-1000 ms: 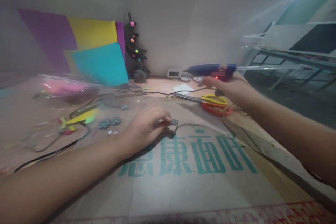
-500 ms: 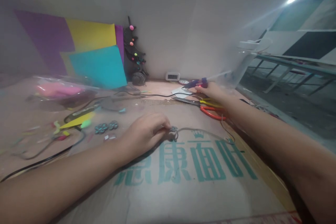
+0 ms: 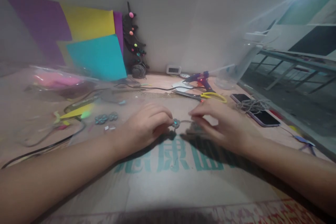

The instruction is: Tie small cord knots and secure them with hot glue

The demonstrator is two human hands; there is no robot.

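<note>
My left hand [image 3: 145, 126] rests on the cardboard sheet [image 3: 168, 178] with its fingers curled, pinching a small teal bead ornament [image 3: 175, 123] on a grey cord. My right hand [image 3: 223, 126] lies just right of it, fingers stretched toward the ornament and over the cord; it grips nothing that I can see. The blue glue gun [image 3: 198, 77] stands by itself at the back, its red light on.
Yellow-and-red scissors [image 3: 207, 96] lie behind my right hand. A phone [image 3: 256, 113] with a coiled cable sits at the right. Coloured paper sheets [image 3: 96, 56] lean on the wall. Small teal flowers [image 3: 106, 118], scraps and black cables lie at the left.
My right hand has let go of the glue gun at the back and come forward to the ornament beside my left hand. The left hand has stayed put.
</note>
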